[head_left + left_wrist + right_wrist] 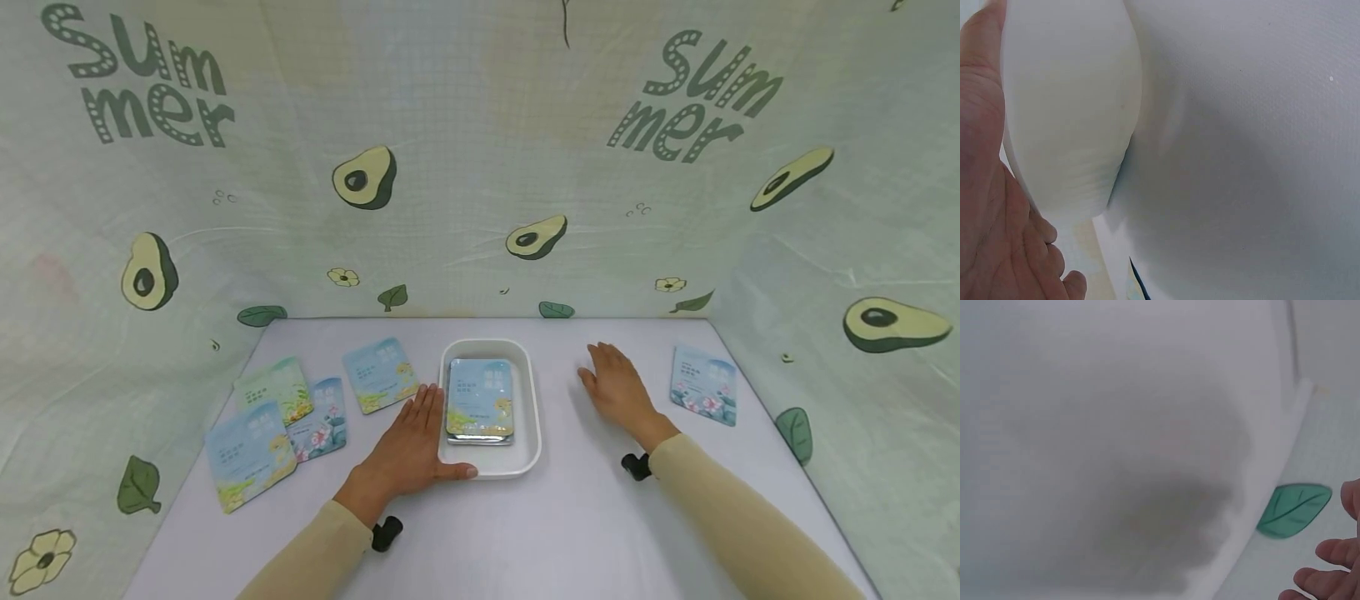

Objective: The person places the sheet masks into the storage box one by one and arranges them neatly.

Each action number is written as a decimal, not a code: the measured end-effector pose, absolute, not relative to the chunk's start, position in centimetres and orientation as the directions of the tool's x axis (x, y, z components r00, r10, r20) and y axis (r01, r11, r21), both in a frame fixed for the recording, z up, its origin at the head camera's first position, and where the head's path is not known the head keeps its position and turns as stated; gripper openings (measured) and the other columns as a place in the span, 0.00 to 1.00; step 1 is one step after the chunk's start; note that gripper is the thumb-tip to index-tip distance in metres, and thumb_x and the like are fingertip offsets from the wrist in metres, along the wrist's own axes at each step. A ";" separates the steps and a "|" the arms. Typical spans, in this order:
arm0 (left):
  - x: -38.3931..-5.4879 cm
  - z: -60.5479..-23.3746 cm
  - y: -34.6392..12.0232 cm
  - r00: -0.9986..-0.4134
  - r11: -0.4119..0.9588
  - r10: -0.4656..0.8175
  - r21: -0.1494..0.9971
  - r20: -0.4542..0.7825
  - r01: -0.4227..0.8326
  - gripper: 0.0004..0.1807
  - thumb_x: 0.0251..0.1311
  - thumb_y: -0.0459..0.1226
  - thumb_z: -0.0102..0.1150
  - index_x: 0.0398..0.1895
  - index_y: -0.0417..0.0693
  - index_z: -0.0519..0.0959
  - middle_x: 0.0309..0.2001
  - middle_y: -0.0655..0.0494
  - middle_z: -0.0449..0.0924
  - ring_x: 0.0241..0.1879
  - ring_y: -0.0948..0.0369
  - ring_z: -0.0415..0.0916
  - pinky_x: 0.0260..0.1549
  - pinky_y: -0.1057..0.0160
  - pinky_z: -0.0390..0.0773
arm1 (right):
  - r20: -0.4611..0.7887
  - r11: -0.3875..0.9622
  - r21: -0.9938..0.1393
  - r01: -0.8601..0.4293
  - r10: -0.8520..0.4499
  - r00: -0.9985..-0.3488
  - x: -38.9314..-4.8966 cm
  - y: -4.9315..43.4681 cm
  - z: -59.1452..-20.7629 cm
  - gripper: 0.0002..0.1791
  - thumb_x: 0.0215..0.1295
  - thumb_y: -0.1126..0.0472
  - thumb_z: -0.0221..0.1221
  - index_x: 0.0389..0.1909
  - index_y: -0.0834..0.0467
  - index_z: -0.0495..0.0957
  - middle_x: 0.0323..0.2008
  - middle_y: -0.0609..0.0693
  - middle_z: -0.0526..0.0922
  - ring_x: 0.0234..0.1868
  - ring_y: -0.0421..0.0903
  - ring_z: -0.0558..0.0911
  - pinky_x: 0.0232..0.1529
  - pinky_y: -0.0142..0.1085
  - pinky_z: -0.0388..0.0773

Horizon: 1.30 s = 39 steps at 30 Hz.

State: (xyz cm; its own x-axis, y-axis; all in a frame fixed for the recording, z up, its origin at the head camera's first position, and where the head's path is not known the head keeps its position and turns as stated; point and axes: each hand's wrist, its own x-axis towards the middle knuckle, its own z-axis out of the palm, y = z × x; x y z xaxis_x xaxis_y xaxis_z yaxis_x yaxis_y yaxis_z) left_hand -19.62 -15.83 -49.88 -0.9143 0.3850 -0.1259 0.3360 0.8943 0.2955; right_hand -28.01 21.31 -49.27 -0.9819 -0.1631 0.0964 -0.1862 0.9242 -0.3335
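A white tray (537, 429) lies at mid-table with a small stack of flat square packets inside, a blue-and-yellow packet (480, 396) on top. My left hand (408, 446) rests against the tray's left side, fingers straight and thumb stretched along its front corner. In the left wrist view, the palm and thumb of that hand lie along the pale tray wall (1072, 112). Right of the tray, my right hand (621, 393) hovers over the table with fingers loosely extended, holding nothing. The right wrist view shows its fingertips at the lower right, above bare tabletop.
Left of the tray lie a blue-yellow packet (381, 373), a green packet (273, 390), a blue packet with pink flowers (322, 423) and another blue-yellow packet (251, 454), some overlapping. A flowered blue packet (703, 385) lies at far right. A printed cloth backdrop (465, 167) borders the table.
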 end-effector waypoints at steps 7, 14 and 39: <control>-19.7 -50.0 -15.8 -0.914 0.893 0.384 0.301 -0.128 0.334 0.77 0.52 0.82 0.54 0.86 0.36 0.38 0.87 0.40 0.36 0.86 0.45 0.30 0.83 0.45 0.44 | 0.033 0.975 -0.192 -0.112 -0.108 -0.994 -26.9 27.6 -50.5 0.37 0.86 0.47 0.43 0.80 0.71 0.54 0.79 0.76 0.52 0.79 0.76 0.51 0.74 0.77 0.46; -19.7 -49.9 -15.7 -0.914 0.893 0.383 0.306 -0.132 0.330 0.77 0.52 0.82 0.54 0.86 0.36 0.38 0.87 0.40 0.36 0.86 0.46 0.30 0.84 0.46 0.43 | -0.004 0.980 -0.197 -0.034 -0.035 -0.999 -25.9 32.8 -51.3 0.41 0.85 0.43 0.42 0.78 0.76 0.52 0.77 0.81 0.50 0.76 0.83 0.48 0.69 0.82 0.45; -19.7 -49.9 -15.7 -0.914 0.896 0.383 0.294 -0.136 0.332 0.77 0.52 0.82 0.54 0.86 0.36 0.38 0.87 0.40 0.36 0.86 0.46 0.30 0.83 0.45 0.44 | -0.115 0.964 -0.261 -0.049 -0.081 -0.990 -25.6 31.1 -52.9 0.46 0.85 0.36 0.33 0.77 0.76 0.56 0.76 0.82 0.52 0.75 0.85 0.49 0.70 0.80 0.49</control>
State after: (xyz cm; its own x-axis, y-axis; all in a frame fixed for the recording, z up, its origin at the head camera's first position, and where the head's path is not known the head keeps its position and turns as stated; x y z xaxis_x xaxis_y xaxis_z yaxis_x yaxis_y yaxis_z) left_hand -19.69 -15.69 -49.94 -0.9137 0.3831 -0.1358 0.3322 0.8963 0.2938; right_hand -25.58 31.05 -52.91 -0.9901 -0.0811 -0.1145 -0.0488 0.9641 -0.2610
